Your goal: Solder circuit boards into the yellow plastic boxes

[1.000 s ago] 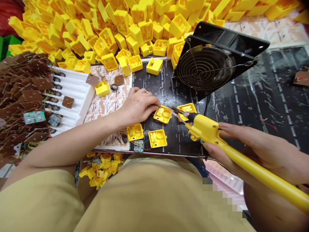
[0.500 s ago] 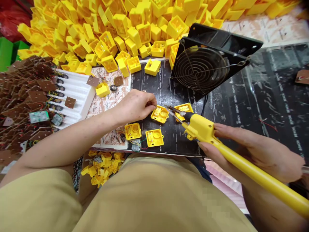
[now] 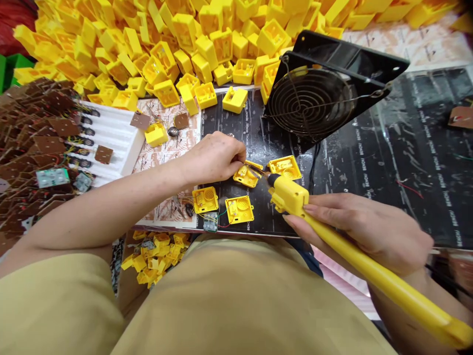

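My right hand (image 3: 365, 227) is wrapped round a yellow soldering iron (image 3: 291, 192) with a long handle. Its metal tip reaches over a small open yellow plastic case (image 3: 247, 178) on the black bench mat. At that case's upper left edge, my left hand (image 3: 221, 155) has thumb and fingers pinched together; what they hold is hidden. To the right of it lies a second open case (image 3: 286, 167). Nearer my body are two more open cases, one at the left (image 3: 205, 199) and one at the right (image 3: 240, 209), with a small wired circuit board (image 3: 210, 222) beside them.
A black fan (image 3: 314, 103) stands tilted behind the work. Yellow housings (image 3: 166, 59) are heaped along the back. At left, brown circuit boards (image 3: 29, 148) pile up against a white foam tray (image 3: 114, 118). More yellow parts (image 3: 162, 256) fill a box below the bench edge.
My right hand has brought the soldering iron leftward, its tip now over the case. My left hand has shifted slightly right, still pinched. The view has shifted slightly.
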The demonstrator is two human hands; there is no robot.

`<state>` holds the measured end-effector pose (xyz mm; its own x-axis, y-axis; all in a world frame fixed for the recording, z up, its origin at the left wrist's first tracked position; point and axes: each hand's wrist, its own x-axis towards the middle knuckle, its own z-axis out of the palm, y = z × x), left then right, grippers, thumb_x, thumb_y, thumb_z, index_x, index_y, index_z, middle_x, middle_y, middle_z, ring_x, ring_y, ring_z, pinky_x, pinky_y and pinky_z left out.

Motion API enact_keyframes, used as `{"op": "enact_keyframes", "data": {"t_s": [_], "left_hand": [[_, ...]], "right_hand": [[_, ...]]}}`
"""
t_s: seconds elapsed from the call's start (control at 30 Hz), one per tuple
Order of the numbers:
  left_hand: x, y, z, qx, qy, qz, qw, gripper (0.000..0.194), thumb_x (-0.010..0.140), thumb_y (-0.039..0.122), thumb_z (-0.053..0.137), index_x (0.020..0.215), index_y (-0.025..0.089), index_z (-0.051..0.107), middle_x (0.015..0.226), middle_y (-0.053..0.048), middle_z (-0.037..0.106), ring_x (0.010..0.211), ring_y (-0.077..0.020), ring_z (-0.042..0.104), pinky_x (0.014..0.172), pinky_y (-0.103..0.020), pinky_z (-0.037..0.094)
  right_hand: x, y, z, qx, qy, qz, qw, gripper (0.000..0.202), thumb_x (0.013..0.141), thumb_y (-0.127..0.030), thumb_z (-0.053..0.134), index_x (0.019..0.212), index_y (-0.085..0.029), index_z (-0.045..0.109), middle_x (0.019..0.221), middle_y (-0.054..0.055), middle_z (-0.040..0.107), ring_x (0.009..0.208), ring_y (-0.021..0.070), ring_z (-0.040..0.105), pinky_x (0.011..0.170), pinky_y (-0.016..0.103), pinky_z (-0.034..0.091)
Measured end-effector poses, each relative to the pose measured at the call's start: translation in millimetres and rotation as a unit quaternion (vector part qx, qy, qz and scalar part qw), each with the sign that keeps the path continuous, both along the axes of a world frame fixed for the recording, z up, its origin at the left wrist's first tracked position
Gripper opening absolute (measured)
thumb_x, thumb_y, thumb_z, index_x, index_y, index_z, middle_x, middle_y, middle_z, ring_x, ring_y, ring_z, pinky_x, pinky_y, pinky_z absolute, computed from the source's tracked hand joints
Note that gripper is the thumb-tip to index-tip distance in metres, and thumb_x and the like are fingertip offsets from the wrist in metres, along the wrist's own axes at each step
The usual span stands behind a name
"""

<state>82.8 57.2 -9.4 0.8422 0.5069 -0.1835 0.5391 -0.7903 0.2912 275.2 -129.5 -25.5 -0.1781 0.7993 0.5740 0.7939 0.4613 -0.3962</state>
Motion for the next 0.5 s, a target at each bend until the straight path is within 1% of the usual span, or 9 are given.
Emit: {"op": "enact_keyframes", "data": {"t_s": [0.03, 0.1, 0.17, 0.23, 0.33, 0.37, 0.4, 0.43, 0.5], "left_hand": [[0.4, 0.3, -0.1, -0.002, -0.004, -0.002, 1.0, 0.02, 0.077, 0.015, 0.055, 0.08, 0.019, 0.075, 0.072, -0.003, 0.071, 0.07, -0.0167, 0.065, 0.074, -0.03, 0.05], [1.6, 0.5, 0.4, -0.004, -0.006, 0.0, 1.0, 0.02, 0.076, 0.014, 0.055, 0.078, 0.019, 0.074, 0.07, -0.003, 0.07, 0.07, -0.0172, 0.064, 0.074, -0.031, 0.05], [3.1, 0.5, 1.6, -0.004, 0.0, 0.003, 1.0, 0.019, 0.075, 0.013, 0.056, 0.076, 0.019, 0.074, 0.068, -0.003, 0.069, 0.068, -0.0175, 0.063, 0.073, -0.031, 0.049], [4.4, 0.7, 3.2, -0.001, 0.006, 0.0, 1.0, 0.018, 0.074, 0.012, 0.056, 0.074, 0.019, 0.073, 0.065, -0.003, 0.067, 0.067, -0.0175, 0.063, 0.072, -0.031, 0.049], [5.7, 1.4, 5.2, 0.003, 0.008, -0.013, 1.0, 0.018, 0.073, 0.013, 0.056, 0.074, 0.019, 0.073, 0.064, -0.002, 0.067, 0.068, -0.017, 0.063, 0.072, -0.03, 0.049], [6.0, 1.5, 5.7, 0.004, 0.012, -0.016, 1.0, 0.018, 0.074, 0.013, 0.056, 0.074, 0.019, 0.073, 0.064, -0.002, 0.067, 0.069, -0.017, 0.063, 0.072, -0.03, 0.048], [6.3, 1.6, 6.0, 0.004, 0.019, -0.016, 1.0, 0.019, 0.074, 0.013, 0.056, 0.075, 0.019, 0.073, 0.065, -0.002, 0.067, 0.069, -0.0172, 0.063, 0.072, -0.03, 0.048], [6.7, 1.6, 6.2, 0.005, 0.028, -0.014, 0.999, 0.019, 0.074, 0.014, 0.056, 0.075, 0.019, 0.074, 0.065, -0.002, 0.067, 0.069, -0.0176, 0.063, 0.073, -0.03, 0.048], [7.7, 1.3, 6.3, 0.008, 0.044, -0.006, 0.999, 0.019, 0.074, 0.014, 0.056, 0.075, 0.019, 0.074, 0.066, -0.003, 0.067, 0.07, -0.0183, 0.064, 0.073, -0.031, 0.048]], "right_hand": [[-2.3, 2.2, 5.2, 0.012, -0.017, 0.013, 1.0, 0.019, 0.085, -0.018, 0.077, 0.093, -0.021, 0.061, 0.079, 0.0, 0.073, 0.071, 0.0128, 0.071, 0.065, 0.022, 0.06], [-3.8, 4.7, 12.7, 0.009, -0.041, 0.031, 0.999, 0.021, 0.084, -0.019, 0.078, 0.094, -0.02, 0.06, 0.08, 0.002, 0.072, 0.073, 0.0139, 0.071, 0.069, 0.025, 0.061], [1.4, 4.1, 15.6, -0.006, -0.051, 0.047, 0.998, 0.021, 0.084, -0.02, 0.078, 0.096, -0.02, 0.06, 0.082, 0.002, 0.072, 0.075, 0.0147, 0.071, 0.074, 0.027, 0.062], [12.3, 0.2, 14.5, -0.001, -0.055, 0.049, 0.997, 0.017, 0.086, -0.021, 0.076, 0.096, -0.022, 0.061, 0.084, 0.0, 0.072, 0.072, 0.0139, 0.07, 0.07, 0.026, 0.061], [26.9, -9.2, 10.8, -0.029, -0.052, -0.013, 0.998, 0.012, 0.09, -0.028, 0.072, 0.099, -0.026, 0.064, 0.086, -0.003, 0.071, 0.067, 0.0131, 0.068, 0.054, 0.024, 0.054], [28.1, -12.6, 10.4, -0.038, -0.045, -0.035, 0.998, 0.013, 0.09, -0.031, 0.072, 0.099, -0.027, 0.064, 0.086, -0.003, 0.071, 0.065, 0.0129, 0.067, 0.05, 0.024, 0.052], [27.1, -15.9, 10.7, -0.043, -0.029, -0.057, 0.997, 0.013, 0.09, -0.034, 0.072, 0.099, -0.027, 0.064, 0.085, -0.003, 0.07, 0.065, 0.013, 0.066, 0.049, 0.024, 0.051], [24.1, -19.2, 11.9, -0.059, -0.008, -0.08, 0.995, 0.014, 0.09, -0.035, 0.072, 0.099, -0.028, 0.064, 0.085, -0.003, 0.07, 0.068, 0.0137, 0.067, 0.052, 0.025, 0.053], [15.2, -25.2, 15.9, -0.094, 0.037, -0.131, 0.986, 0.021, 0.089, -0.04, 0.073, 0.105, -0.029, 0.064, 0.088, -0.001, 0.07, 0.077, 0.0172, 0.07, 0.065, 0.029, 0.058]]}}
